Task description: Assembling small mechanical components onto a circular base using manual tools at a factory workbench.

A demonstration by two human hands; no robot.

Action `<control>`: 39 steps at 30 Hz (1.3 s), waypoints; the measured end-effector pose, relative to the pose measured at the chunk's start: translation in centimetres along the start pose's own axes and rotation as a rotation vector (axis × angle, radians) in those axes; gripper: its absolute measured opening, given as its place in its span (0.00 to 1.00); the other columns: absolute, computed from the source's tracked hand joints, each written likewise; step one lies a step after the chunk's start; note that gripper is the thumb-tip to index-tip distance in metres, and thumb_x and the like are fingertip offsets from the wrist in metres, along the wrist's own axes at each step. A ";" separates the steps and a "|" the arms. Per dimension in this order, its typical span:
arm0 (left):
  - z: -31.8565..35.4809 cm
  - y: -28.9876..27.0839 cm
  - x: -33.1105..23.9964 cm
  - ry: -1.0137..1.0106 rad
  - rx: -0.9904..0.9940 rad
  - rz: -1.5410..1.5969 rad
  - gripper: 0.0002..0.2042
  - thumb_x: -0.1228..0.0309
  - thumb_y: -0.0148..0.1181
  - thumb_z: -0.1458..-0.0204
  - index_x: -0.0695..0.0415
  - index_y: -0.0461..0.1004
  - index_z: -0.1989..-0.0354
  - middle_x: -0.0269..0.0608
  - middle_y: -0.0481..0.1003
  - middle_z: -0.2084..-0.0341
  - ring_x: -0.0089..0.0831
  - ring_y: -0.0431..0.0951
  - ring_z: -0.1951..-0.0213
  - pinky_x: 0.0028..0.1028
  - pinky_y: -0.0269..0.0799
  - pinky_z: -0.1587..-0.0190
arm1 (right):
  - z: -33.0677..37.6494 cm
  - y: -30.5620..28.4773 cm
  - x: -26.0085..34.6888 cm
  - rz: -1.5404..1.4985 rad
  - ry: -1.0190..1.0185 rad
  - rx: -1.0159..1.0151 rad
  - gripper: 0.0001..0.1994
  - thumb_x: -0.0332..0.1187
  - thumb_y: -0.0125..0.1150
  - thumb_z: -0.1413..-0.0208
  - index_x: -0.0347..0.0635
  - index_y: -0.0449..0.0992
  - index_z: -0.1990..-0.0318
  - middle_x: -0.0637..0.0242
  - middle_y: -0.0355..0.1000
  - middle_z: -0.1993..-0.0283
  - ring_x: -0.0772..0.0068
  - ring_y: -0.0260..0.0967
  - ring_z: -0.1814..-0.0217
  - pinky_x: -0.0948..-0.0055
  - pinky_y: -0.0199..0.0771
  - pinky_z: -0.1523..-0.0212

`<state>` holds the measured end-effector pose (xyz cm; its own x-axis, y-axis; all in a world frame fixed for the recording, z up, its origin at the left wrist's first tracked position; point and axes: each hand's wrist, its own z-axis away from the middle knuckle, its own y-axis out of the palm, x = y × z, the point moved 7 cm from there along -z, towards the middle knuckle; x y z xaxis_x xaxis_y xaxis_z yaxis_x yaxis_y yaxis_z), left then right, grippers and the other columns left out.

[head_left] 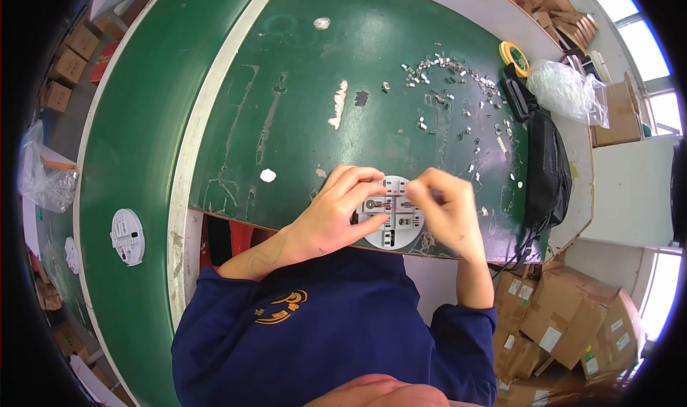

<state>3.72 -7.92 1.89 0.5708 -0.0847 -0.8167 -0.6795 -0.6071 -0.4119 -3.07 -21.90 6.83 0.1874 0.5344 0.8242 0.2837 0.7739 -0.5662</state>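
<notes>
A round white plastic base [409, 233] with inner compartments and small metal parts lies at the table's near edge in front of me. My left hand [336, 210] grips it from the left, thumb and fingers apart on its rim and face. Over its right side, my right hand [449, 210] is closed in a pinch, with fingertips near the compartments. Whatever those fingers hold is too small or hidden to make out. Part of the base's left side is covered by my left hand.
Many small metal pieces [447, 67] lie scattered across the green table [300, 114]. At right are yellow tape [514, 58], a black bag [547, 171] and a clear plastic bag [565, 89]. Another round white base [127, 237] lies on the strip at left. Cardboard boxes [565, 314] stand lower right.
</notes>
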 end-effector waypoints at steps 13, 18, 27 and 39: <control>0.1 1.3 -1.0 0.027 0.178 -0.148 0.48 0.55 0.77 0.64 0.70 0.59 0.38 0.56 0.60 0.38 0.53 0.59 0.36 0.46 0.58 0.35 | -1.3 2.3 0.5 -0.987 -0.296 0.028 0.24 0.39 0.44 0.32 0.44 0.55 0.84 0.71 0.51 0.86 0.78 0.44 0.84 0.73 0.50 0.83; -0.1 1.4 -0.9 0.018 0.182 -0.154 0.48 0.56 0.77 0.64 0.70 0.59 0.38 0.55 0.61 0.39 0.53 0.59 0.36 0.45 0.58 0.35 | -1.3 2.5 0.4 -0.991 -0.292 0.051 0.25 0.39 0.44 0.32 0.43 0.54 0.84 0.71 0.50 0.87 0.78 0.41 0.85 0.73 0.47 0.83; 0.0 1.4 -0.5 0.031 0.178 -0.142 0.47 0.57 0.77 0.63 0.69 0.59 0.37 0.53 0.61 0.38 0.52 0.60 0.37 0.45 0.58 0.35 | -1.1 3.6 0.2 -0.853 -0.306 0.000 0.22 0.30 0.47 0.34 0.38 0.56 0.84 0.71 0.54 0.87 0.80 0.45 0.85 0.74 0.48 0.82; 0.5 1.3 -0.9 0.026 0.184 -0.182 0.48 0.56 0.76 0.63 0.70 0.58 0.36 0.54 0.61 0.38 0.50 0.61 0.37 0.44 0.59 0.36 | -5.1 -4.6 -2.6 0.104 -0.184 -0.250 0.06 0.28 0.60 0.42 0.32 0.76 0.66 0.64 0.70 0.73 0.73 0.64 0.79 0.74 0.63 0.76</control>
<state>2.14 -8.26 1.87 0.7015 -0.0086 -0.7126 -0.6353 -0.4606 -0.6199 -0.07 -28.59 7.39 0.0608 0.6760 0.7344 0.4987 0.6167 -0.6091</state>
